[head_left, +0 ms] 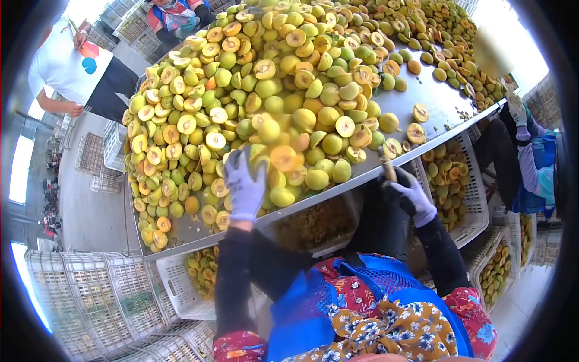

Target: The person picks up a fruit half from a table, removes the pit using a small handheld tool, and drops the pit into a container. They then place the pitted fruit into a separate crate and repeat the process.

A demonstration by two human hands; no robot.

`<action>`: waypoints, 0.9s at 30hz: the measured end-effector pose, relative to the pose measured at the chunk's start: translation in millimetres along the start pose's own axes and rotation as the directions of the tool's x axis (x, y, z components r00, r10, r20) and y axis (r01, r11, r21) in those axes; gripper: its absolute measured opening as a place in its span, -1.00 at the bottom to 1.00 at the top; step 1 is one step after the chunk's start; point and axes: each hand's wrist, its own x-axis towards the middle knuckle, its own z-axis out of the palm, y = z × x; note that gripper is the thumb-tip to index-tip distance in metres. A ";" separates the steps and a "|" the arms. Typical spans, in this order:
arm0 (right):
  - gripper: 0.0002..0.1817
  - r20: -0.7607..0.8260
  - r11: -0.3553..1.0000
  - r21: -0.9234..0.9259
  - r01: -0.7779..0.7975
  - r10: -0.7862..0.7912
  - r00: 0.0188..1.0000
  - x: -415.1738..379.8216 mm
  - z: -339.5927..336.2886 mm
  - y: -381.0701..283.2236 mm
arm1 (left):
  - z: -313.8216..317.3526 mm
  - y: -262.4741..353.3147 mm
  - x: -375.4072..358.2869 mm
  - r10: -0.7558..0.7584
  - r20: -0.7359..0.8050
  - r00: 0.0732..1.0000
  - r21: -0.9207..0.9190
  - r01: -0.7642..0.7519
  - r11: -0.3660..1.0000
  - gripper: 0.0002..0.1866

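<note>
A large heap of yellow-green stone fruit (pixel 217 114), many of them cut in half with the pits showing, covers a metal table (pixel 181 232). My left hand (pixel 246 188), in a pale lavender glove, reaches to the near edge of the heap. Its fingers are spread against the fruit, and I see nothing gripped in them. Over the table's front edge, my right hand (pixel 411 196), gloved in lavender and black, is closed around a small tool with a wooden handle (pixel 390 174), which looks like a knife. Several fruit halves lie just beyond the tool.
Under the table edge stand plastic crates of fruit, one at right (pixel 479 199) and one at left (pixel 181 292). Stacked crates (pixel 90 295) fill the lower left. Other people work at the far side and the right (pixel 537 163); a person in white (pixel 66 60) stands at left.
</note>
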 end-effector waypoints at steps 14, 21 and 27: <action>-0.53 0.247 0.756 -0.505 0.416 -0.335 0.909 -16.7 85.5 -3.6 | 11.3 73.8 -26.1 -0.106 0.176 0.979 -0.812 0.205 0.547 -0.55; -0.71 0.064 0.703 -0.614 0.359 -0.408 0.911 -8.9 126.9 -3.2 | 14.3 90.9 -89.0 -0.153 0.537 0.830 -0.834 0.549 0.047 -0.47; -0.73 0.059 0.617 -0.703 0.353 -0.444 0.894 -7.4 135.6 24.8 | 15.5 95.8 -115.9 -0.136 0.526 0.840 -0.783 0.541 0.307 -0.52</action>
